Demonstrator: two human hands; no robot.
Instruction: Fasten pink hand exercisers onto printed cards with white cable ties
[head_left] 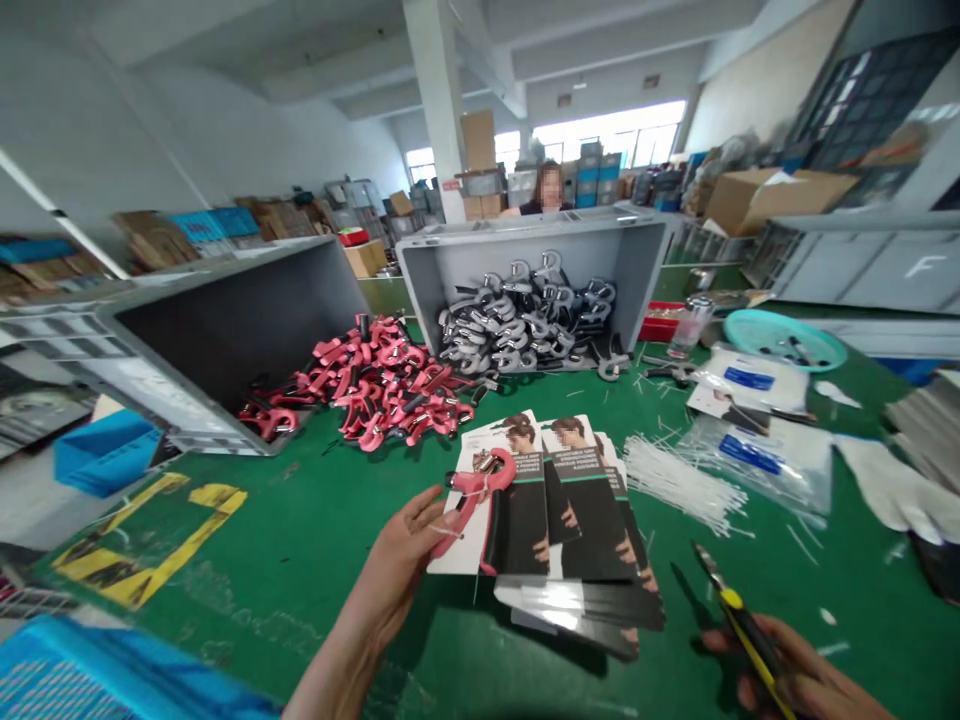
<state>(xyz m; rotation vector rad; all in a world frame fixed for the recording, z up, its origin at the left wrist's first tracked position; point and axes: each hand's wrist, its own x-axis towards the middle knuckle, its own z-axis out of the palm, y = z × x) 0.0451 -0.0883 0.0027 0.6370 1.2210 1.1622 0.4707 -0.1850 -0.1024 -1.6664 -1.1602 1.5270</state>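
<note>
My left hand (411,545) is closed on a pink hand grip strengthener (465,500), which a thin white tie fastens to its printed backing card (529,530). That card lies over the left edge of a stack of similar cards (600,520) on the green table. At the lower right, my right hand (780,655) grips a pair of cutting pliers (739,615) with yellow and black handles. Their tips point up and to the left, apart from the cards. A pile of white cable ties (682,485) lies right of the stack.
Pink grip strengtheners (401,385) spill from a grey crate (172,370) on the left. Grey ones (525,320) fill a crate (427,290) behind. Plastic bags (780,470), a white glove (892,480) and a turquoise dish (787,335) lie right. A person (551,190) is beyond.
</note>
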